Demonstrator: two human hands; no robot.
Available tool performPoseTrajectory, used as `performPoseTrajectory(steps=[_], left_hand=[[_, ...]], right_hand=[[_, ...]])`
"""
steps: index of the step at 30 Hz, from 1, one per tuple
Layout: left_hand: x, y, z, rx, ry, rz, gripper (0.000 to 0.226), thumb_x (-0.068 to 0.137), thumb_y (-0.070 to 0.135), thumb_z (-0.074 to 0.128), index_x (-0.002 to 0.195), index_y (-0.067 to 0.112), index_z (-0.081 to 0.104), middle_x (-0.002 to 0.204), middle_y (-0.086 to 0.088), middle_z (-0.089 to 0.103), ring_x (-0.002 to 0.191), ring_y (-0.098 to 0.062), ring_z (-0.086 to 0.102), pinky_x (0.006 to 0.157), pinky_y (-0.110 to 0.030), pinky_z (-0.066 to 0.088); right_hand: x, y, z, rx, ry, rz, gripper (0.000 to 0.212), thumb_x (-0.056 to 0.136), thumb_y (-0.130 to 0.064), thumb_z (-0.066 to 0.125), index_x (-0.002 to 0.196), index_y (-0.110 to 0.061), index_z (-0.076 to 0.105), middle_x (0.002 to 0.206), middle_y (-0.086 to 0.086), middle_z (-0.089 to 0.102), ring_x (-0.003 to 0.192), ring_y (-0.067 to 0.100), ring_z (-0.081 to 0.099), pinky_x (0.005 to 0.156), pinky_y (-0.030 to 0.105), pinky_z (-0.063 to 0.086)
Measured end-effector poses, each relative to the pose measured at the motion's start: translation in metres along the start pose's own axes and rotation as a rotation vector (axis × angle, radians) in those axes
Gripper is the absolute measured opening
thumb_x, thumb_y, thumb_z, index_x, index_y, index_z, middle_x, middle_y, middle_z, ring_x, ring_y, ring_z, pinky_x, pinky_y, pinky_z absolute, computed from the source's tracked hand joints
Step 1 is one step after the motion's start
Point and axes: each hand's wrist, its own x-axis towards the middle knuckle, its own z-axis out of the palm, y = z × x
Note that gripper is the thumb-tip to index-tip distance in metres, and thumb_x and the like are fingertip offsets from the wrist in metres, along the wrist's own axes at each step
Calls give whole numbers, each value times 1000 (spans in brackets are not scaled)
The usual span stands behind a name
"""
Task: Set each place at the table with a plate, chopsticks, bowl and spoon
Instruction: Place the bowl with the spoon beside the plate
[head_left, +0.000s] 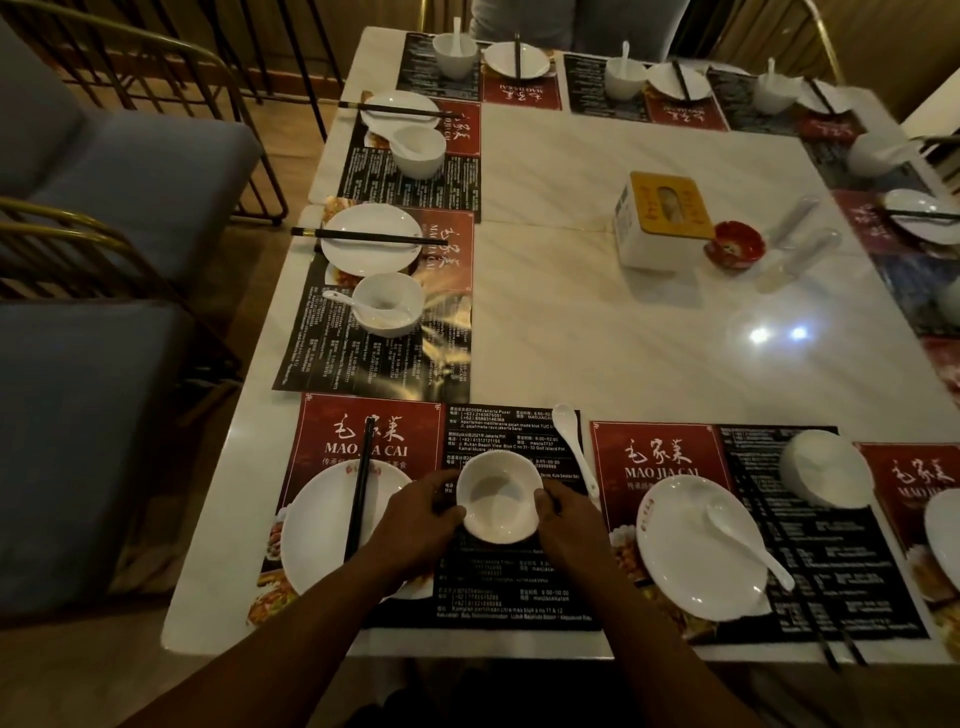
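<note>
Bowl position: near edge of the table, above the black text panel of the placemat, mouth facing up. It is small, round, glossy white ceramic with a plain interior. Whether its base rests on the placemat cannot be told.

Left hand: grasps the bowl's left wall, fingers curled against it. Right hand: grasps the right wall, thumb at the rim, fingers wrapped round the side. Both forearms enter from the near edge.

Chopsticks: dark, slender pair laid together, long axis running near to far. The near ends lie on the plate; the far ends reach over the placemat's red panel. The plate is round, white and glossy, just left of the bowl, partly covered by the left hand.

Spoon: white ceramic, lying on the placemat just beyond the bowl to the right. Long axis diagonal: scoop end points far-left, handle points near-right.

Next place to the right: second plate carries a second spoon, handle pointing near-right. A second bowl, blurred, sits beyond it.

Left side of the table: left-side plate with left-side chopsticks laid across it, long axis left to right.

Centre: tissue box, white with a yellow top, and a red dish touching its right corner. The table surface is pale, marble-patterned and polished.
</note>
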Motion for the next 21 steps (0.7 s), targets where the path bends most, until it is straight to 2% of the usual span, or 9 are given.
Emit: performPoseTrajectory(steps=[5,10,14,16,18,21], left_hand=[[0,1,0,2,12,-7,52,89,8,68,134,32,56,127,3,65,113,-13,62,97,-42,54],[1,0,-1,-37,8,-13,51,89,8,67,131,34,57,131,3,63,118,-14,60,98,-44,54],[3,-2,-1,-24,10,-29,52,90,9,68,133,34,55,131,3,63,118,-14,60,96,-43,55],[4,-2,-1,-21,-3,-43,51,90,10,68,134,34,54,131,3,63,117,-14,60,90,-35,57],[5,-1,-2,3,8,-40,48,91,13,68,133,32,55,129,4,63,114,-12,61,83,-26,55],[8,4,-4,46,79,-20,40,92,18,67,129,29,58,124,6,65,107,-9,63,83,-27,55]], right_hand=[[1,2,1,-2,-5,-13,21,104,-27,45,106,-21,66,91,-6,63,80,-1,54,63,16,35],[3,2,0,51,-11,-44,17,103,-26,47,102,-28,64,87,-12,63,82,3,58,64,17,38],[8,5,-3,33,-45,-50,20,102,-30,47,106,-24,66,92,-7,66,86,9,61,71,24,46],[14,7,-9,7,10,-46,21,102,-29,46,104,-21,66,89,-6,67,82,9,62,73,30,51],[24,10,-20,-58,145,-64,18,101,-25,49,105,-16,65,88,-5,65,77,10,61,71,31,53],[46,21,-36,-241,241,-97,18,97,-20,56,113,-12,59,105,4,58,91,16,55,75,31,45]])
